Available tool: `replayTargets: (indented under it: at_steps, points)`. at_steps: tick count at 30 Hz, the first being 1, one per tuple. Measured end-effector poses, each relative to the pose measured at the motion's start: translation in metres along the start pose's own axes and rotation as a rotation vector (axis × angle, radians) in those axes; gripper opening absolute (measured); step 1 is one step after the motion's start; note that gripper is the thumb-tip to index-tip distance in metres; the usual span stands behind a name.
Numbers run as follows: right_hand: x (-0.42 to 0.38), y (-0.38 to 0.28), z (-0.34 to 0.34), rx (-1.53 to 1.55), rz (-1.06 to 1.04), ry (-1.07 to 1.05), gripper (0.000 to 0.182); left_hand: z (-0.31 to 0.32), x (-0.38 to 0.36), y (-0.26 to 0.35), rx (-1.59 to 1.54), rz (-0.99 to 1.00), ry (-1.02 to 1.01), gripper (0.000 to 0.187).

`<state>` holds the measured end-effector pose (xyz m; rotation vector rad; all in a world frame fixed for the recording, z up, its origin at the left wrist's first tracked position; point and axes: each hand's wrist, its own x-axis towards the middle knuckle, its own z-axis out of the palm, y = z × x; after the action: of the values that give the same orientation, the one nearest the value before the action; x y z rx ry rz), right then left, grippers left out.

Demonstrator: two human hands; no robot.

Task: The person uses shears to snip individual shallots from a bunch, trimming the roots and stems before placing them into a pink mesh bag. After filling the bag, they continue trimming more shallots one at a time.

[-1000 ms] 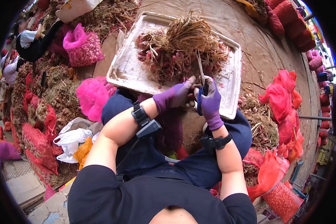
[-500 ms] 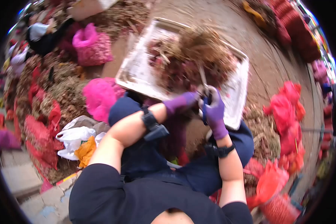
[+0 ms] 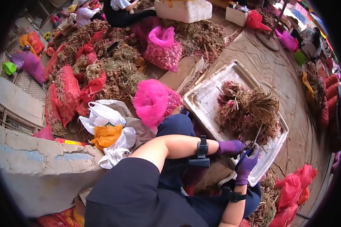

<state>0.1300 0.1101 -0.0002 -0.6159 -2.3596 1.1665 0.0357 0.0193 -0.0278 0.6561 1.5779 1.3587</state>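
My right hand (image 3: 248,162), in a purple glove with paler fingertips, is closed around the handles of scissors (image 3: 258,134). The blades point up toward dry garlic stalks. Close beside it, my left hand (image 3: 232,147), also purple-gloved, has its fingers curled together near the scissors; what they grip is hidden. Both hands are over the near edge of a shallow white foam tray (image 3: 205,99). In the tray lies a heap of purplish garlic (image 3: 235,109) with long brown stalks (image 3: 262,106).
Left of the tray stand a pink net bag (image 3: 151,101) and another full of bulbs (image 3: 163,55). Piled garlic (image 3: 117,72) and red net sacks (image 3: 67,94) lie farther left. White plastic bags (image 3: 102,117) rest by a low wall (image 3: 45,159). Other people sit at the back.
The view has swung left, so the tray and my hands appear farther right and lower. The scissors remain in my right hand, and my left hand stays beside it.
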Motion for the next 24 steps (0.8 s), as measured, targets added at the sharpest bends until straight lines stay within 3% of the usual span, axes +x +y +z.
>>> replayTargets:
  at_steps: [1,3,6,10,12,13,15,16,17,20,21,24]
  points:
    - [0.001,0.013,0.003,0.031,0.068,-0.008,0.04,-0.002,-0.002,0.006,-0.027,-0.111,-0.025,0.072]
    - [0.0,0.011,0.001,0.171,0.222,-0.069,0.041,-0.004,-0.006,0.015,-0.031,-0.151,-0.003,0.074]
    - [-0.007,-0.02,0.003,0.3,0.02,0.0,0.041,-0.004,-0.004,0.015,-0.031,-0.169,0.01,0.074]
    - [-0.001,-0.011,-0.004,0.146,0.021,-0.116,0.045,0.002,0.006,-0.007,-0.067,-0.194,0.008,0.074]
    - [-0.003,-0.002,-0.001,0.294,0.05,-0.153,0.045,0.002,0.002,-0.003,-0.165,-0.141,-0.014,0.075]
    - [-0.003,-0.005,0.0,0.255,0.018,-0.111,0.045,-0.007,-0.019,0.024,-0.119,-0.23,-0.037,0.075]
    - [-0.006,-0.008,0.002,0.237,-0.008,-0.063,0.046,0.006,0.016,-0.016,-0.106,-0.16,-0.002,0.075]
    - [-0.009,-0.012,0.002,0.233,-0.018,-0.065,0.046,0.006,0.013,-0.012,-0.094,-0.101,0.027,0.076]
    - [-0.012,-0.015,0.003,0.268,0.001,-0.06,0.046,0.004,0.009,-0.008,-0.103,-0.178,0.008,0.075]
    - [-0.018,-0.019,0.006,0.332,-0.038,-0.018,0.045,0.019,0.04,-0.044,-0.157,-0.073,0.06,0.074]
    - [-0.021,-0.022,0.006,0.294,0.0,-0.006,0.044,0.009,0.008,-0.013,-0.278,-0.214,-0.01,0.072]
    - [-0.024,-0.042,0.003,0.24,0.021,0.008,0.043,0.003,-0.024,0.018,-0.365,-0.107,0.044,0.073]
